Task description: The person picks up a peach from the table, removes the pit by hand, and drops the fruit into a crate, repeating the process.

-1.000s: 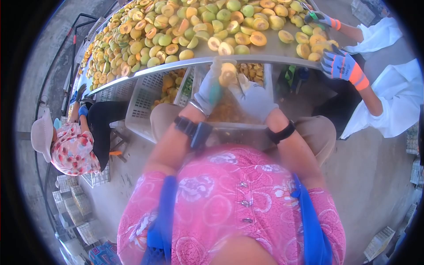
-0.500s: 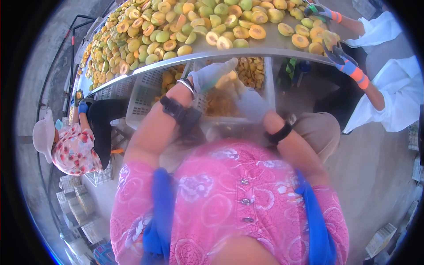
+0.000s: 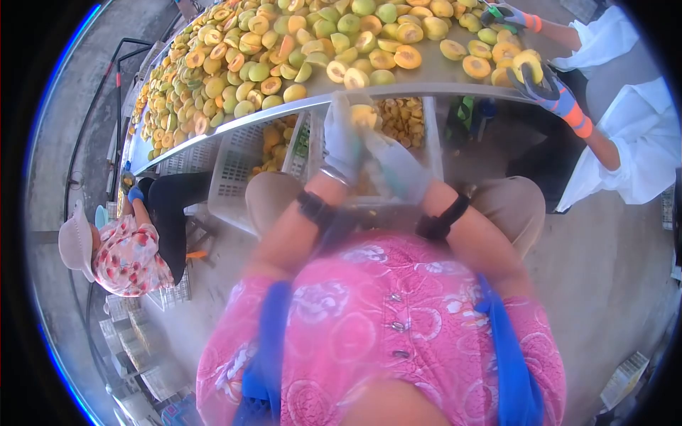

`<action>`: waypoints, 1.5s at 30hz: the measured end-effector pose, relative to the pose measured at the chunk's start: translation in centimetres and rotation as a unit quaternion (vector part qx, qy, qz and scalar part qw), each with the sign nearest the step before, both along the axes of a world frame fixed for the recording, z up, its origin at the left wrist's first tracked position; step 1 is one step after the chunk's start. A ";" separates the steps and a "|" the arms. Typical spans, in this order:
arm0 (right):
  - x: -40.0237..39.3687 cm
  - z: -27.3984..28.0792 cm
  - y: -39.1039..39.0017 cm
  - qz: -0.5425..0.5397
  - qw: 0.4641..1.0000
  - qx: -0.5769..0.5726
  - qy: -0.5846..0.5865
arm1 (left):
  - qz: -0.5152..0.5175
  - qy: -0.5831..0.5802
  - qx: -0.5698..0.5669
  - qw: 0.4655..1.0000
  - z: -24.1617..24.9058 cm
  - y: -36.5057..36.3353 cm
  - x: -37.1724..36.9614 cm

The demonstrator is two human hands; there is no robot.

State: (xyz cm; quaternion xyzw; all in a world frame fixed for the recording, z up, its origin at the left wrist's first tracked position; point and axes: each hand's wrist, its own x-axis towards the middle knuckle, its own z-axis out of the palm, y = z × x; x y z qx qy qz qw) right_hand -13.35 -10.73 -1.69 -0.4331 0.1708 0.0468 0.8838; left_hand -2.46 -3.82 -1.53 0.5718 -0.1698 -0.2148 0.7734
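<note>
In a pale glove, my left hand (image 3: 343, 138) is upright beside a yellow-orange fruit piece (image 3: 364, 116), its fingers closed against it. My right hand (image 3: 399, 167), gloved too and blurred, reaches to the same fruit from the right and below; what its fingers grip is smeared. Both hands are over a white crate (image 3: 431, 135) of cut fruit pieces, just below the metal table edge (image 3: 249, 122). Many halved yellow and green fruits (image 3: 270, 85) are heaped on the table above.
Another white crate (image 3: 231, 170) stands left of the hands. At the right, a co-worker's gloved hand (image 3: 543, 89) holds a fruit at the table. Another person in a hat (image 3: 77, 240) sits at the far left. Stacked crates (image 3: 625, 380) stand at the lower right.
My left hand has turned more upright and shifted right, nearer my right hand. The fruit piece between them is higher. The co-worker's hand at the right has lifted a fruit slightly.
</note>
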 end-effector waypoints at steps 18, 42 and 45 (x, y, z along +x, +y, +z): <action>-0.2 -1.7 0.9 0.121 0.978 0.170 0.011 | -0.263 -0.135 0.150 0.943 2.1 2.7 2.6; 1.2 -2.2 4.0 0.224 0.945 0.238 -0.026 | -0.253 -0.084 0.070 0.961 3.0 8.3 2.2; 1.4 -2.1 3.8 0.257 0.918 0.301 -0.037 | -0.218 0.078 -0.045 0.972 2.8 7.9 1.3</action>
